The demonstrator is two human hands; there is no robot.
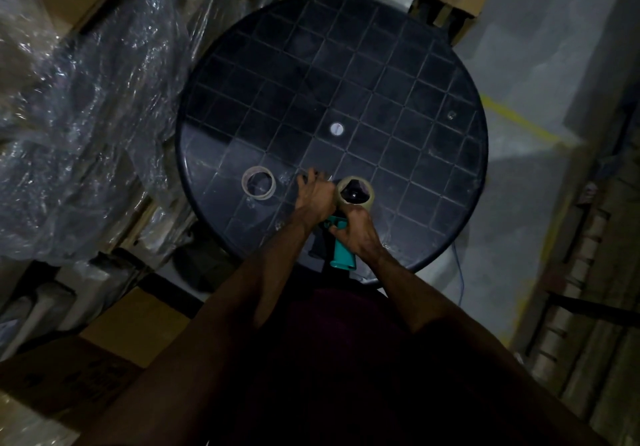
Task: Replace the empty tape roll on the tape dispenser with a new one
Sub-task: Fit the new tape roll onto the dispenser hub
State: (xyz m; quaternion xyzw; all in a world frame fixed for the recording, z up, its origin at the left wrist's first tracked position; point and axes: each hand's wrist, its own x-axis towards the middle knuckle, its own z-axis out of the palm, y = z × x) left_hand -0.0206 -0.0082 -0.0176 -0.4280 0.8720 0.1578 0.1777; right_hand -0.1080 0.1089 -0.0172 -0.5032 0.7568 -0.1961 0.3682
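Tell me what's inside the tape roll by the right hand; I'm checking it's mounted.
Inside the tape roll a dark part shows, likely the teal dispenser's hub. The hands cover the frame, so seating is unclear.

On the near part of the round dark plastic table with a grid top (381, 92), a thin empty cardboard tape ring (259, 182) lay left of the teal-handled tape dispenser (341, 249), which carried a full beige tape roll (355, 193) between the left hand (316, 196) and the right hand (356, 232).
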